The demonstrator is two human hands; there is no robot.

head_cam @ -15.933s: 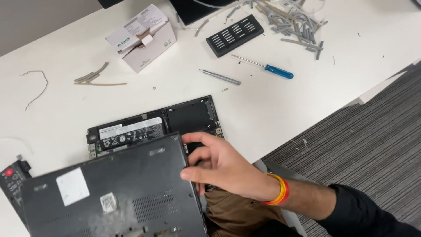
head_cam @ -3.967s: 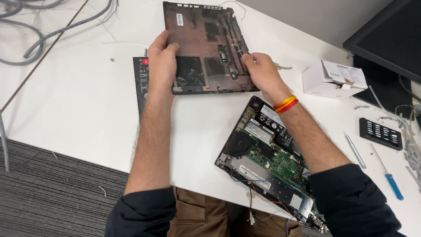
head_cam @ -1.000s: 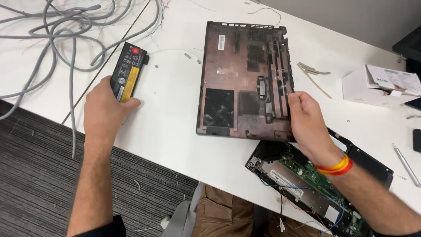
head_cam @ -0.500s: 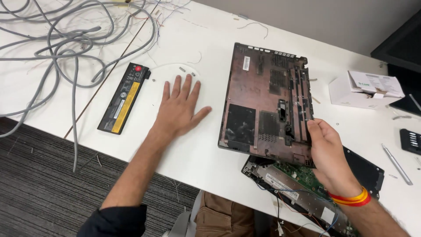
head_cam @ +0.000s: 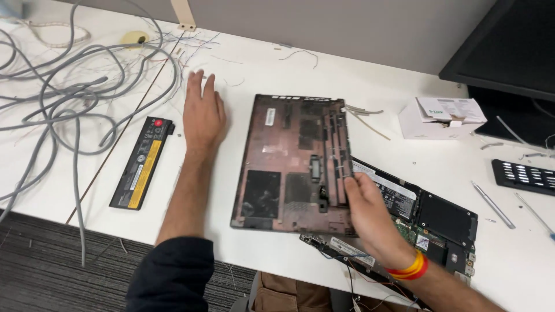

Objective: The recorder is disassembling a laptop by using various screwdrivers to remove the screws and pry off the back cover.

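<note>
On a white counter (head_cam: 404, 167) seen from above, a person's two bare hands work well apart from each other. Left hand (head_cam: 202, 112) lies flat and open on the bare surface, fingers stretched away from the body, holding nothing; it sits between a long black battery pack (head_cam: 142, 163) with a yellow label and a red spot at its far end, and a laptop bottom cover (head_cam: 295, 162). Right hand (head_cam: 370, 208), with a red and yellow band at the wrist, pinches the cover's right edge between thumb and fingertips. This cover is a flat, dark reddish-brown rectangular panel lying inner side up, ribbed and patterned with vent slots and darker square patches. Its lower right corner overlaps an opened laptop base (head_cam: 428, 225), a shallow black tray holding a green circuit board, a flat black square part and a labelled black module.

Farther right stands a small white cardboard box (head_cam: 442, 117) with its flap open; what is inside cannot be seen. Near it lie a black bit holder (head_cam: 523, 176) with rows of pale tips and a slim metal screwdriver shaft (head_cam: 491, 196). A tangle of smooth grey cables (head_cam: 63, 104) spreads over the left of the counter. Behind runs a grey partition, a dark monitor (head_cam: 509, 46) at right, and grey carpet below.
</note>
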